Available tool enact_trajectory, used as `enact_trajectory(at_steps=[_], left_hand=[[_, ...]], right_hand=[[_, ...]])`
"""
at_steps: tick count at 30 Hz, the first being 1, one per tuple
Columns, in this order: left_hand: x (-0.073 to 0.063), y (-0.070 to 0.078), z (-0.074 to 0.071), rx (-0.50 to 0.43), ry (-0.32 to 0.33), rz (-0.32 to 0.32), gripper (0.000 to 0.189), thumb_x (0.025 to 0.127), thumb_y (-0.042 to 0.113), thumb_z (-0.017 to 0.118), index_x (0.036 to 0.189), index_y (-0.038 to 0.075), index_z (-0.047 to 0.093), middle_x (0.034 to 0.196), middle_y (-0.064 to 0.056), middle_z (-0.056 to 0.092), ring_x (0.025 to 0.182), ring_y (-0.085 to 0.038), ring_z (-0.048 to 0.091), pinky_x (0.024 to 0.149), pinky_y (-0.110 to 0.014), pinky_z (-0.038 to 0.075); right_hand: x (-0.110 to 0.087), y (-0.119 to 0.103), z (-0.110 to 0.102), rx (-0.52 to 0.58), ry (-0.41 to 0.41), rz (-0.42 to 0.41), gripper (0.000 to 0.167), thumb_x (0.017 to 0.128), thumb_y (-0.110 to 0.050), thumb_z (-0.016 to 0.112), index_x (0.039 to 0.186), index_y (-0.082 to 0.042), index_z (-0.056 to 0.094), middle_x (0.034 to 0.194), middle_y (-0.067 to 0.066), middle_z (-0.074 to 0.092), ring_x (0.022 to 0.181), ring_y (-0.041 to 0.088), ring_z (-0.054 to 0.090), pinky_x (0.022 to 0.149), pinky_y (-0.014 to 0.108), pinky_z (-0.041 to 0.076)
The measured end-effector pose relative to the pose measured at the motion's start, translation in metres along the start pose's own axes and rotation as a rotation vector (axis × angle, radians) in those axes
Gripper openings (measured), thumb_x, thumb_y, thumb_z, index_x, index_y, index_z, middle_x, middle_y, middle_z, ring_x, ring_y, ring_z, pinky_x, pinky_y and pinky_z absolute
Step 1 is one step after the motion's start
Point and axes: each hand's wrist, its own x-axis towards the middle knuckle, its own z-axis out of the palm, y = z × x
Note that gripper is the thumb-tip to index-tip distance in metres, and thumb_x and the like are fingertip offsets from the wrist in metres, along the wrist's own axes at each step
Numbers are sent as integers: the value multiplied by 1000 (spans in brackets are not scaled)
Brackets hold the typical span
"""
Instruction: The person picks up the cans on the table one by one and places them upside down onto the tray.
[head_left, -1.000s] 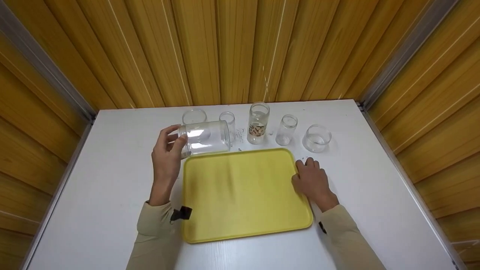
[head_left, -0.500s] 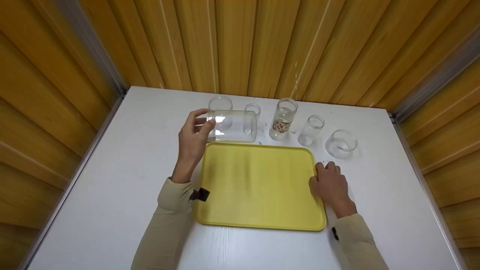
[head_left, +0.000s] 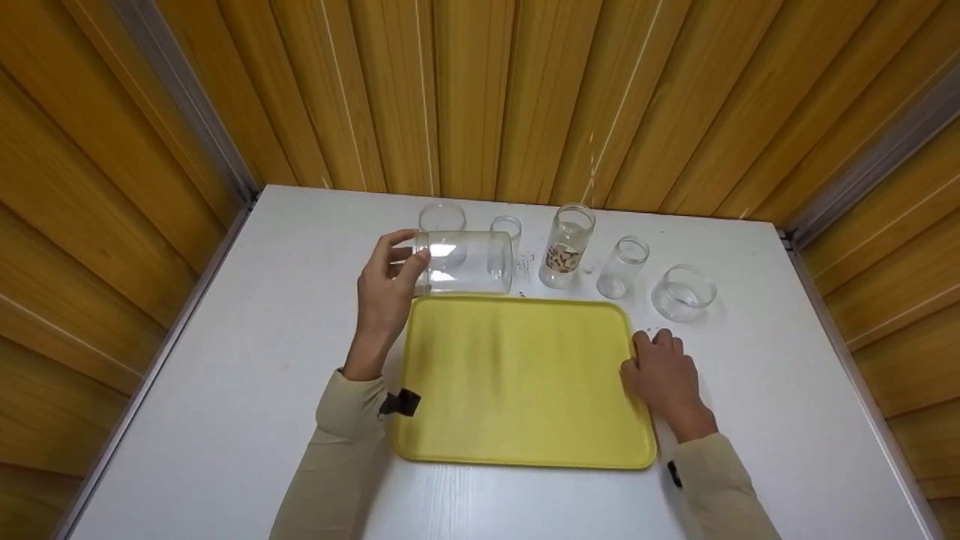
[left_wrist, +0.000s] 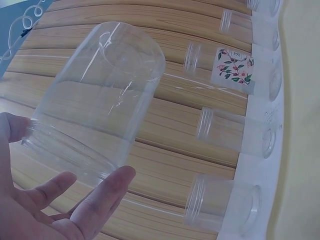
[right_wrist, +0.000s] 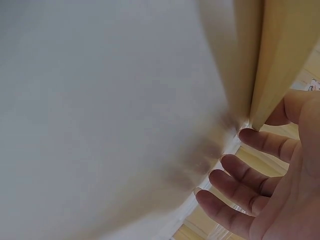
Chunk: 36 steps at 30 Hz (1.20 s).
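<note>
My left hand [head_left: 384,296] holds a large clear jar [head_left: 472,262] by its threaded neck, thumb on the near side. The jar lies sideways, its base toward the right, over the tray's far left edge. In the left wrist view the fingers [left_wrist: 102,200] spread round the neck and the jar looks see-through with nothing inside. My right hand [head_left: 667,375] pinches the right rim of a yellow tray [head_left: 525,390], which lies flat on the white table. In the right wrist view the index fingertip meets the tray's edge [right_wrist: 280,45], with the thumb on its other side.
Behind the tray stands a row of clear jars: a wide one [head_left: 442,211] partly behind the held jar, a small one [head_left: 507,226], a tall one with a flowered label [head_left: 562,259], a slim one [head_left: 621,270] and a low wide one [head_left: 684,294]. Wood-look walls enclose the table [head_left: 247,315].
The head view has turned and shifted, so everything appears further right. Both hands keep their grips, the jar stays sideways, and the tray stays beneath it.
</note>
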Motion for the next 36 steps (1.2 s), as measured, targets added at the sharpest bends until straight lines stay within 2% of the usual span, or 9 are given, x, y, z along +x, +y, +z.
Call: enact_trajectory(at_steps=[11, 15, 21, 29, 36], left_hand=[[-4, 1, 1, 7, 9, 6, 47, 102, 35, 62, 144, 14, 61, 124, -14, 67, 110, -28, 68, 89, -53, 57], [-3, 2, 4, 7, -16, 11, 48, 102, 36, 62, 144, 13, 61, 124, -14, 67, 110, -28, 68, 87, -52, 58], [-4, 4, 3, -7, -9, 7, 49, 102, 37, 63, 144, 12, 61, 123, -15, 67, 109, -28, 68, 82, -48, 60], [-7, 6, 1, -30, -3, -1, 48, 102, 36, 63, 144, 13, 61, 123, -14, 66, 108, -27, 69, 82, -46, 61], [-9, 7, 2, -37, -4, 8, 49, 102, 37, 63, 144, 13, 61, 124, -14, 66, 109, -28, 68, 83, -47, 61]], right_hand=[[-2, -3, -2, -2, 2, 5, 31, 96, -16, 56, 118, 6, 59, 101, 23, 46, 91, 41, 46, 68, 57, 44], [-7, -2, -2, 13, 4, 25, 28, 96, -15, 57, 115, 5, 60, 101, 22, 46, 91, 41, 46, 69, 57, 45], [-4, -3, -5, 49, -6, 39, 28, 97, -17, 58, 115, 5, 60, 104, 22, 48, 95, 41, 47, 71, 58, 46], [2, -7, -11, 81, -34, 69, 40, 99, -19, 54, 126, 10, 57, 115, 31, 51, 104, 47, 51, 79, 63, 48], [7, -16, -17, 99, 23, 62, 45, 100, -19, 53, 134, 11, 56, 120, 32, 53, 107, 49, 52, 81, 63, 49]])
